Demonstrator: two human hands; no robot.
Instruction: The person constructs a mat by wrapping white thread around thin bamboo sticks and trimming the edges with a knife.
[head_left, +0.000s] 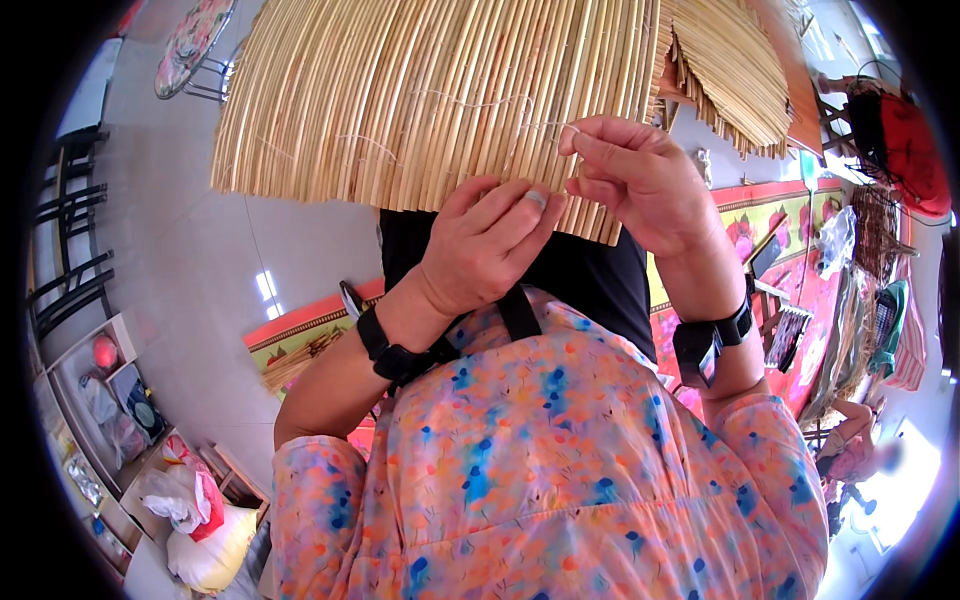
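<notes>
A mat of pale straw-coloured stalks (400, 70), laid side by side, spreads in front of me over my lap. White thread (465, 104) lies loosely across it and runs up to my right hand (640, 180). That hand is closed, thumb and forefinger pinching the thread just above the mat's near right part. Whether a needle is in the pinch is too small to make out. My left hand (490, 240), with a ring on one finger, grips the near edge of the mat, its fingertips close together on the stalk ends. Some of its grip is hidden beneath.
Another stalk mat (735, 75) lies on a brown table at the upper right. Flowered red and green cloth (740, 225) is beneath and beside me. Black chairs (70, 220) and shelves (100, 400) line the left. Stuffed bags (210, 545) stand lower left. Other people are at the far right.
</notes>
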